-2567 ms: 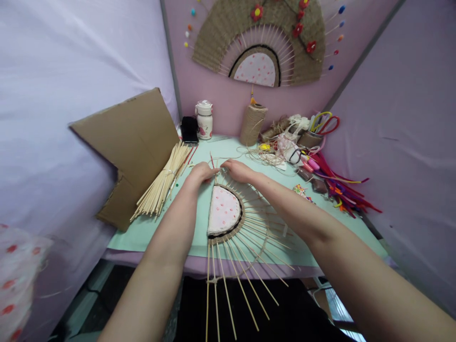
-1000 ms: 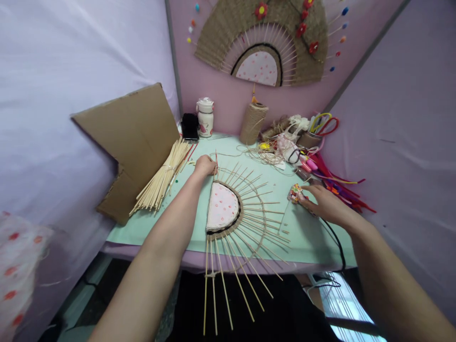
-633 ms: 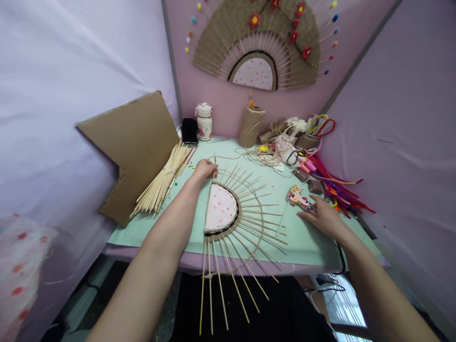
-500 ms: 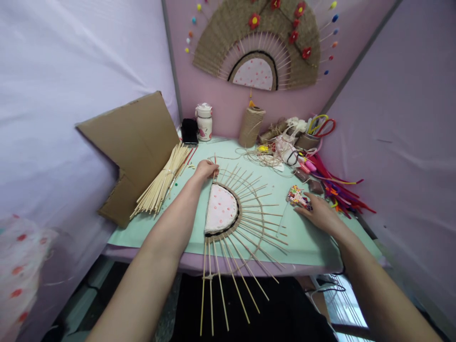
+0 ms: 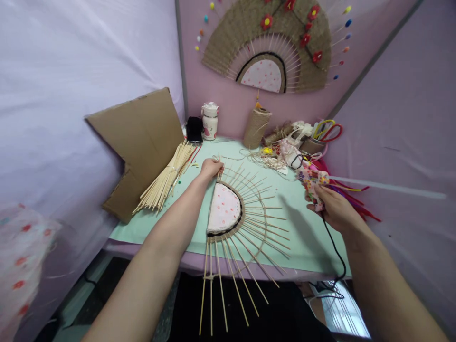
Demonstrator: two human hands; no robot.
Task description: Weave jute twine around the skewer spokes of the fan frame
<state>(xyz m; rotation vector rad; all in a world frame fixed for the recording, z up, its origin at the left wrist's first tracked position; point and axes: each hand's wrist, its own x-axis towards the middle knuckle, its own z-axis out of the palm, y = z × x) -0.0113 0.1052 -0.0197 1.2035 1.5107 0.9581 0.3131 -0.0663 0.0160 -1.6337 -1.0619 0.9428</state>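
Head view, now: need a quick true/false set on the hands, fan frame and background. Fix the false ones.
1. The right hand grips the glue gun. True.
2. The left hand lies on the bundle of loose sticks. False: the left hand is at the far end of the fan frame.
3. Every stick of the fan frame ends over the tabletop. False: several jut past its near edge.
4. The white bottle stands left of the twine spool. True.
5. The wall fan carries blue flowers. False: its flowers are red.
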